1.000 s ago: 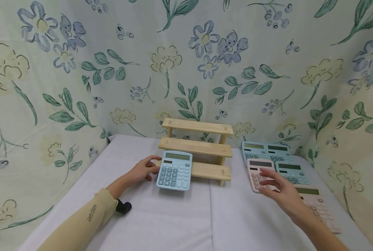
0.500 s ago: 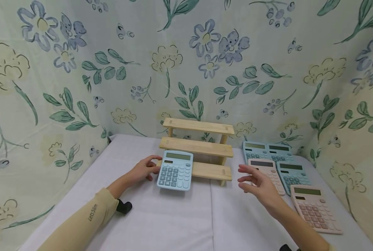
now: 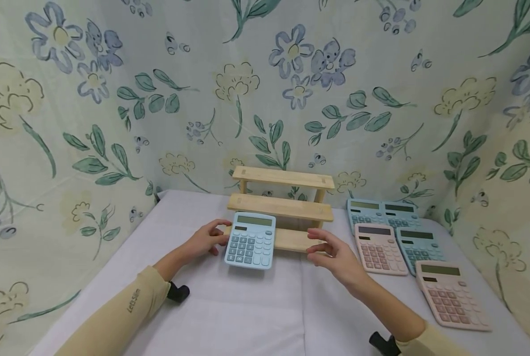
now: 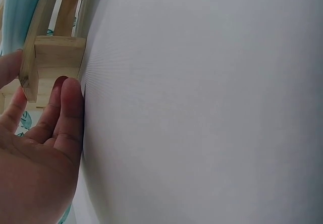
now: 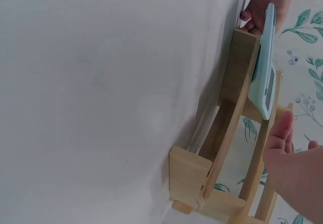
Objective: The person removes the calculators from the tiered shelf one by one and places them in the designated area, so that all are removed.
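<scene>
A light-blue calculator leans upright on the lowest step of a three-tier wooden display stand, towards its left end. My left hand holds the stand at that end, beside the calculator; in the left wrist view its fingers bend around the plank's end. My right hand is at the right end of the lowest step, thumb and fingers apart and slightly bent, holding nothing. In the right wrist view the calculator appears edge-on against the step.
On the right of the white-covered table lie three blue calculators and two pink calculators. A floral curtain hangs behind the table and along its sides. Dark wrist camera mounts show at the sleeves.
My right hand has moved left from over the pink calculator to the stand's right end, uncovering the calculators on the right. My left hand and the calculator on the stand stay in place.
</scene>
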Demonstrator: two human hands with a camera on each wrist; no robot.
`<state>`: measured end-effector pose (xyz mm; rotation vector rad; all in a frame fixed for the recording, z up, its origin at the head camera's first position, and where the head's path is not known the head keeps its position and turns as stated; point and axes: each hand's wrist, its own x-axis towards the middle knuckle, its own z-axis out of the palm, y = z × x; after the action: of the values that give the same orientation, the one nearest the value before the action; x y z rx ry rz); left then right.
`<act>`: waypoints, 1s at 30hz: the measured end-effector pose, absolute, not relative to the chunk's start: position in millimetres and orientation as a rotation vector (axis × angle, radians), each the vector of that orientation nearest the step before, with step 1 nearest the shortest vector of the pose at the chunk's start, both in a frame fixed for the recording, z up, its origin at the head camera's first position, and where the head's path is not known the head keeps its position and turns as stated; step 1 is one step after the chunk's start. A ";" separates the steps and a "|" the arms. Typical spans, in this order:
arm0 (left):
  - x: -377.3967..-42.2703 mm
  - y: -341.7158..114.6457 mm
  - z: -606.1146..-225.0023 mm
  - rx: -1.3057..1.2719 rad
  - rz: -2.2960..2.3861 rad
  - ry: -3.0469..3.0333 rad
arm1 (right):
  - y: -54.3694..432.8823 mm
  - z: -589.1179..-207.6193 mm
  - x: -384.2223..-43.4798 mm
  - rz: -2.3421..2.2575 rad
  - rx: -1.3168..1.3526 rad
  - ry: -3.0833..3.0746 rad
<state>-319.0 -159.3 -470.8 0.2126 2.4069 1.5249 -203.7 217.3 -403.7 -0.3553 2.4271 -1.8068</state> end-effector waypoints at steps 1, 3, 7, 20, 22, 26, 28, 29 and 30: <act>-318.8 -159.1 -470.6 0.214 1.524 2.406 | 214.3 -405.0 -204.9 -1.819 -0.355 2.412; -318.4 -158.8 -470.2 0.217 1.523 2.406 | 208.8 -408.1 -206.9 -1.830 -0.353 2.390; -318.2 -158.6 -470.2 0.217 1.517 2.410 | 198.5 -415.0 -211.1 -1.855 -0.338 2.370; -316.7 -157.8 -469.2 0.202 1.516 2.406 | 165.8 -434.5 -218.1 -1.960 -0.214 2.266; -316.7 -157.9 -469.7 0.201 1.515 2.402 | 161.7 -436.9 -218.3 -1.974 -0.185 2.264; -317.6 -158.2 -470.0 0.206 1.515 2.399 | 154.3 -440.3 -218.5 -2.000 -0.148 2.274; -318.0 -158.5 -469.8 0.210 1.517 2.398 | 151.0 -441.7 -218.9 -2.002 -0.137 2.275; -318.4 -158.7 -469.7 0.213 1.518 2.398 | 149.4 -442.0 -219.0 -2.004 -0.136 2.272; -318.8 -159.0 -469.8 0.216 1.521 2.395 | 148.0 -442.3 -218.9 -2.002 -0.137 2.269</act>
<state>-318.8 -159.0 -469.8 0.2165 2.3955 1.5214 -218.9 148.0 -442.3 -0.1374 2.2687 -2.0017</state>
